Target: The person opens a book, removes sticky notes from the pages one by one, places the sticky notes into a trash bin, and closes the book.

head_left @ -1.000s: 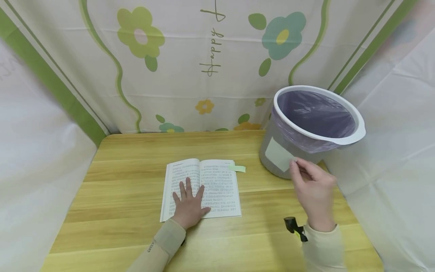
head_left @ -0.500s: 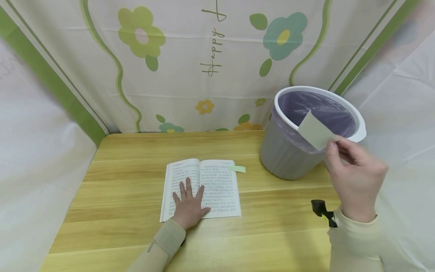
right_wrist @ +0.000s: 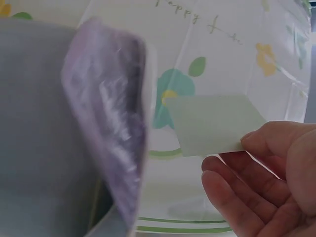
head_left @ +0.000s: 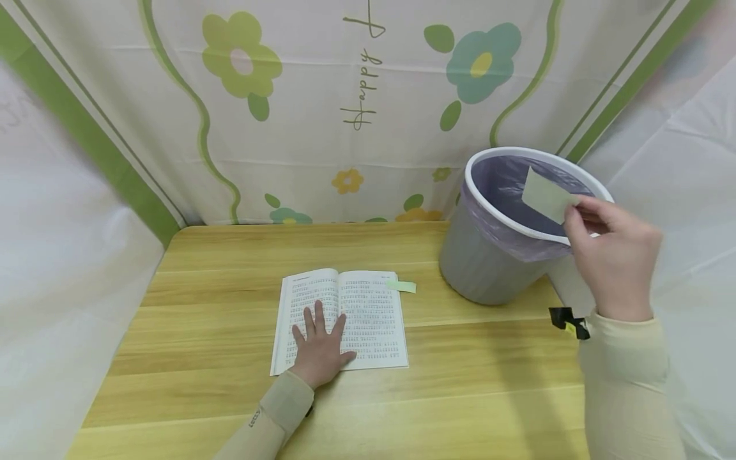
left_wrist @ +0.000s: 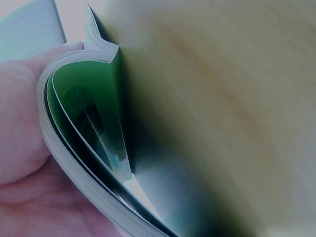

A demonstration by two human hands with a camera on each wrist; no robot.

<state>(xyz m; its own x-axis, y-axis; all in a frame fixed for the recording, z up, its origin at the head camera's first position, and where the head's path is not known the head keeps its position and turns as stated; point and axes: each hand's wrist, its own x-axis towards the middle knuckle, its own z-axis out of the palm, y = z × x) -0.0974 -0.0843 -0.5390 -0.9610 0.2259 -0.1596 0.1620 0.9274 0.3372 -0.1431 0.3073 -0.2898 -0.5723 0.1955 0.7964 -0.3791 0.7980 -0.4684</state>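
Note:
An open book [head_left: 370, 319] lies on the wooden table, its pages covered in printed text. My left hand [head_left: 319, 351] rests on its lower left part with the fingers spread. The left wrist view shows the book's curved lower edge and a green inside cover [left_wrist: 84, 81] beside the palm. Between thumb and fingertips, my right hand [head_left: 618, 255] pinches a corner of a pale green paper slip [head_left: 549, 195]. The slip is above the opening of a grey trash bin [head_left: 489, 275] lined with a purple plastic bag [right_wrist: 113, 113]. A light green sticky tab [head_left: 405, 286] sticks out from the right page.
The bin stands at the table's back right, its white rim [head_left: 477, 185] tilted toward me. Behind the wooden table [head_left: 218, 268] hangs a flower-printed curtain [head_left: 310, 115], and white cloth walls flank both sides.
My right hand has carried the paper slip up and to the right, from in front of the bin to over its opening. The left hand and book have stayed put.

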